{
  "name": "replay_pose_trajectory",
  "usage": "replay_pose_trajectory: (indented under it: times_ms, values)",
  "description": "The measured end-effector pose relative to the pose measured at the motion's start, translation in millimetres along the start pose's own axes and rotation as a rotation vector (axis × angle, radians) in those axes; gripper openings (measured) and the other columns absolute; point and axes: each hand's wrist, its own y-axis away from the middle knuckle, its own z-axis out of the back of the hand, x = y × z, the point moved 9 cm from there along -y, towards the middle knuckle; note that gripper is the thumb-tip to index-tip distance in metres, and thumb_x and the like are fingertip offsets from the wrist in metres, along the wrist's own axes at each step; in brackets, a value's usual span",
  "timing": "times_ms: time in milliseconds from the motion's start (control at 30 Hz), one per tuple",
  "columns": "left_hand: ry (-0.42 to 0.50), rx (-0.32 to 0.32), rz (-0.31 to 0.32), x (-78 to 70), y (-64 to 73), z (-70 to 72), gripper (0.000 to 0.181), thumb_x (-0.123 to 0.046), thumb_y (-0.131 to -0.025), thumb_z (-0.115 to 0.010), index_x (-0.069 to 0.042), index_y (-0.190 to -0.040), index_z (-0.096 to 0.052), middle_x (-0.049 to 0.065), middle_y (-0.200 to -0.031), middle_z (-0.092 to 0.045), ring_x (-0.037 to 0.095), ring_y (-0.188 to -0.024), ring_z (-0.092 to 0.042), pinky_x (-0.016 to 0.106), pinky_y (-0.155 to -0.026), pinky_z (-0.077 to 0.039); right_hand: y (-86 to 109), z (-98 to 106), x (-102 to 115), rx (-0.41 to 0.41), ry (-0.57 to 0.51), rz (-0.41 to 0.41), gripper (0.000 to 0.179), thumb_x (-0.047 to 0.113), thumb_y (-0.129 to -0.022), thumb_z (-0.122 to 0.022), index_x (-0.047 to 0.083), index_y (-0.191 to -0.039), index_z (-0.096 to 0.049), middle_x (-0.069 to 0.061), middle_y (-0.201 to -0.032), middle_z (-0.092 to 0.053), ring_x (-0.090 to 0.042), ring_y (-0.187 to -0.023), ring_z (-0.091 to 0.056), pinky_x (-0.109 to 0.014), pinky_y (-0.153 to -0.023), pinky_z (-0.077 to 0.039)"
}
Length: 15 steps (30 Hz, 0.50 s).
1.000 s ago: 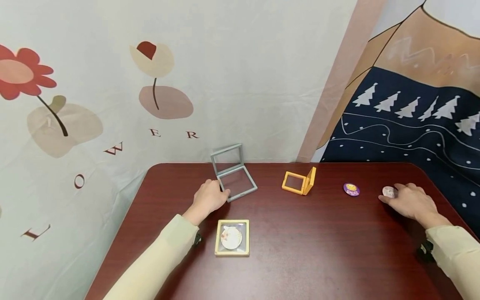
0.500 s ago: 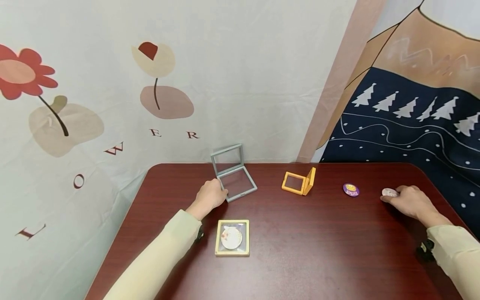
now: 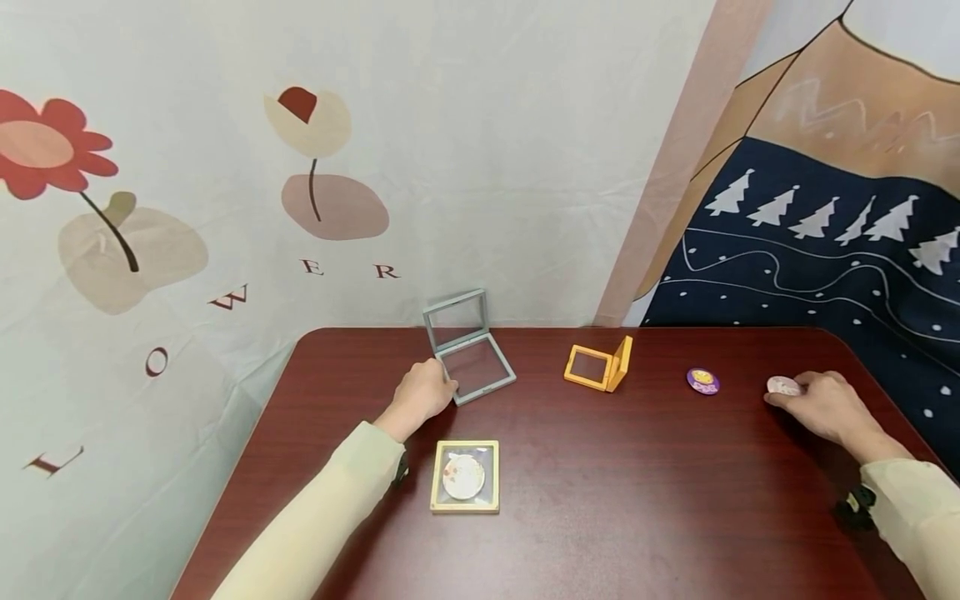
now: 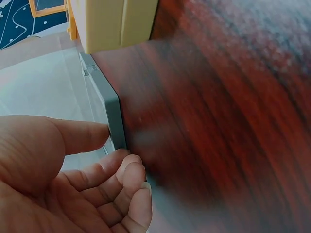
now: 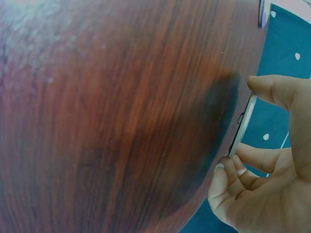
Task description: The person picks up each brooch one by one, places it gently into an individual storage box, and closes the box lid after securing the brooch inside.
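Note:
My left hand (image 3: 422, 389) pinches the near left corner of a grey display frame (image 3: 480, 390), which stands open like a book with its lid raised at the back. In the left wrist view, the thumb (image 4: 87, 137) presses on one side of the frame's edge (image 4: 112, 114) and the curled fingers on the other. Far to the right, my right hand (image 3: 828, 406) holds a round whitish-pink badge (image 3: 783, 386) by its rim. The right wrist view shows this badge (image 5: 244, 124) edge-on between thumb and fingers, with a small fastener on its underside.
A closed yellow frame (image 3: 465, 505) with a round whitish badge (image 3: 463, 477) inside lies in front of the left hand. An orange frame (image 3: 588, 382) stands open at the back middle. A purple and yellow badge (image 3: 702, 382) lies left of the right hand. Behind the table hangs a printed cloth (image 3: 510, 167).
The left hand's fingers have drawn in on the grey frame's corner. The right hand has taken hold of the whitish-pink badge and shifted very slightly; the other things stay put.

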Motion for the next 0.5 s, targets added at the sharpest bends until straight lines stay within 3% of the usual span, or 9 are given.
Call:
replay_pose_trajectory:
  times_ms: [500]
  values:
    - [0.015, 0.017, -0.053, -8.2, 4.6, -4.4, 0.030, -0.024, -0.102, -0.069, -0.008, -0.077, -0.065, 0.006, -0.076, -0.065, 0.023, -0.068, -0.061, 0.038, -0.067, -0.050, 9.6, 15.1, 23.1, -0.137, -0.078, 0.000, 0.073, 0.039, -0.099, -0.068, -0.023, -0.130, -0.046, -0.042, -0.120, -0.045, -0.052, -0.098, -0.048, -0.066, -0.082, -0.046]
